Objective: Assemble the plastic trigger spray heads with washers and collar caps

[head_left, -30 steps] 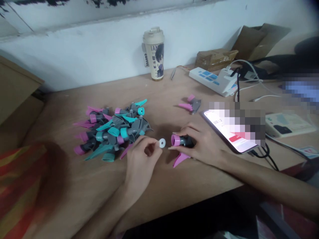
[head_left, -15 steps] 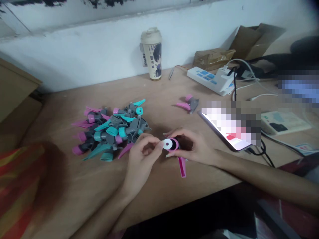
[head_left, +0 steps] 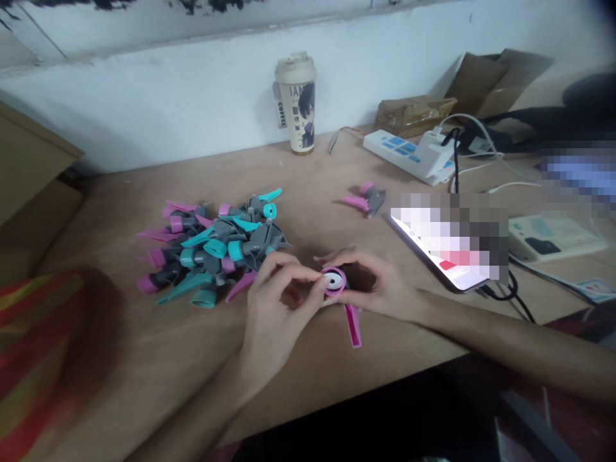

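Note:
My right hand (head_left: 380, 289) grips a pink and grey spray-trigger head (head_left: 342, 292) just above the wooden table (head_left: 312, 359), its pink collar facing me and its pink lever hanging down. A small white washer (head_left: 333, 280) sits in the mouth of that collar. My left hand (head_left: 279, 301) is pinched, its thumb and fingertips pressing on the washer at the collar's edge. A heap of pink, teal and grey trigger heads (head_left: 212, 247) lies just left of my hands.
One pink trigger head (head_left: 368, 199) lies alone further back. A phone (head_left: 443, 250) lies to the right of my hands, with cables, a white power strip (head_left: 414, 154) and a white device (head_left: 553, 237) beyond. A lidded cup (head_left: 296, 102) stands by the wall. Cardboard boxes sit at both ends.
My left hand carried the white washer rightward to the pink collar and pressed it in. My right hand turned the trigger head so its collar faces me and the lever hangs down.

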Demonstrator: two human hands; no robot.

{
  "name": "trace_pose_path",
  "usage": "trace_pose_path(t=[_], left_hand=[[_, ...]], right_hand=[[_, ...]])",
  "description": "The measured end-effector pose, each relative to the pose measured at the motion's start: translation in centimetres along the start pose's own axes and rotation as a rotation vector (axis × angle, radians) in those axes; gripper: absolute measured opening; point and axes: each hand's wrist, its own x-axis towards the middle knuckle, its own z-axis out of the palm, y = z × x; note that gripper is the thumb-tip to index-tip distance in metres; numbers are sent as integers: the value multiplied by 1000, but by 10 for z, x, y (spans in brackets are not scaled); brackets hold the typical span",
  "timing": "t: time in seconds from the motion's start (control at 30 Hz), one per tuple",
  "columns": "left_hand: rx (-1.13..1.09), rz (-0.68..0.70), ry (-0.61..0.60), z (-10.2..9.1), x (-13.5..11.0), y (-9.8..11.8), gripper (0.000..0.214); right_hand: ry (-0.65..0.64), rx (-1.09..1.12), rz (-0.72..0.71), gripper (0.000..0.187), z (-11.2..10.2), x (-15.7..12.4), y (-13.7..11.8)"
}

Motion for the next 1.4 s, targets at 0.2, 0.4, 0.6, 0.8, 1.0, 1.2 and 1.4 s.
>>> trace_pose_path(t=[0.2, 0.4, 0.6, 0.8, 1.0, 1.2, 1.4], left_hand=[[114, 126, 46, 1, -2, 1, 6], [112, 126, -41, -2, 3, 2, 7], [154, 57, -50, -1, 3, -3, 8], [166, 9, -67, 1, 2, -4, 4], [169, 23, -34, 4, 0, 1, 7], [155, 112, -71, 2, 2, -2, 7], [134, 133, -110, 4, 3, -7, 5]], right_hand=[[-36, 6, -7, 35, 0, -2, -1], [-16, -57, -34, 33, -2, -2, 0], [1, -219, -5, 30, -3, -2, -6], [20, -287, -51, 30, -2, -3, -5], [24, -290, -46, 27, 0, -2, -5], [17, -259, 3, 26, -1, -2, -7], [42, -238, 50, 27, 1, 1, -7]])
